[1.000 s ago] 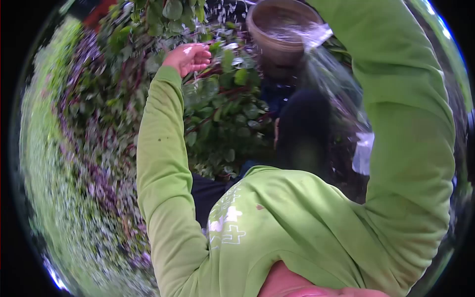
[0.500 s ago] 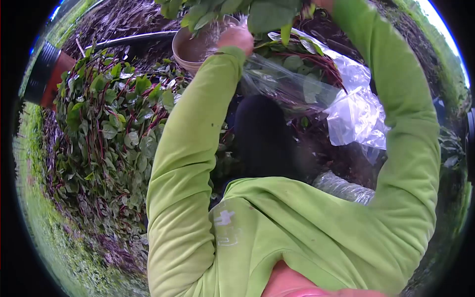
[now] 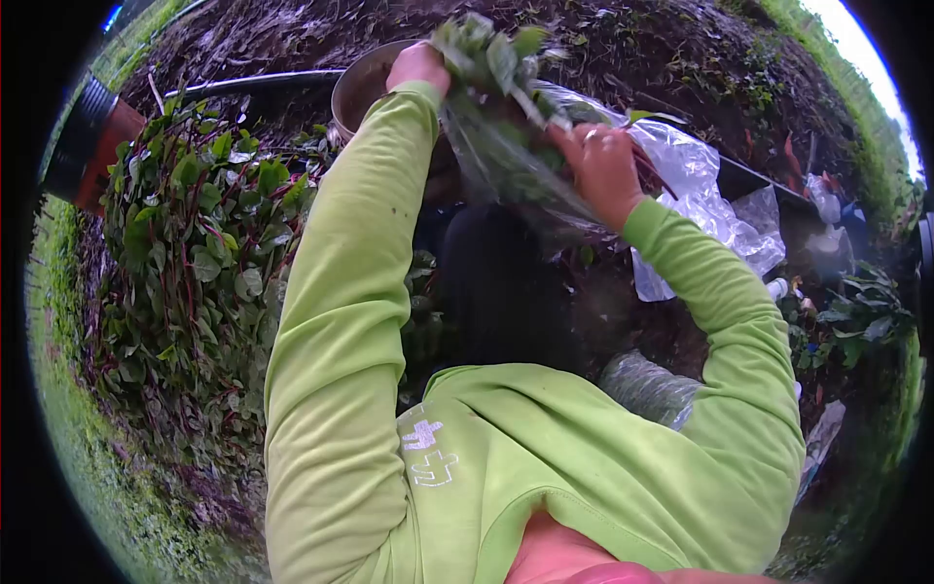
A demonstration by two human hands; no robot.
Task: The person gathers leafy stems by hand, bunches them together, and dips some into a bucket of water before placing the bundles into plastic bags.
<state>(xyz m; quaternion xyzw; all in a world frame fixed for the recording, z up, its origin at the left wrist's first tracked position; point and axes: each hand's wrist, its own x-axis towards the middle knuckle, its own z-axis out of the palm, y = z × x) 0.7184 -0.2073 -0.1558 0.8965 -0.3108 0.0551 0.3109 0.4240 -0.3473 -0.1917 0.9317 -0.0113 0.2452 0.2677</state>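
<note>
At the top, my left hand (image 3: 418,68) is closed on the rim of a clear plastic bag (image 3: 484,161), beside a round bowl (image 3: 358,90). A bunch of leafy greens (image 3: 498,60), blurred by motion, stands at the bag's mouth, partly inside the plastic. My right hand (image 3: 605,170) is closed around the lower part of that bunch, its fingers partly hidden by stems and plastic. Reddish stems (image 3: 650,170) stick out just right of this hand.
A large heap of red-stemmed leafy greens (image 3: 195,263) lies at left, with an orange and black container (image 3: 94,146) behind it. Clear plastic sheets (image 3: 696,209) lie at right. A wrapped plastic roll (image 3: 650,387) sits near my body. Dark soil (image 3: 671,58) stretches beyond.
My right hand has come down and inward from the top edge, bringing the leafy bunch to the bag. My left hand has shifted slightly left and up with the bag's rim.
</note>
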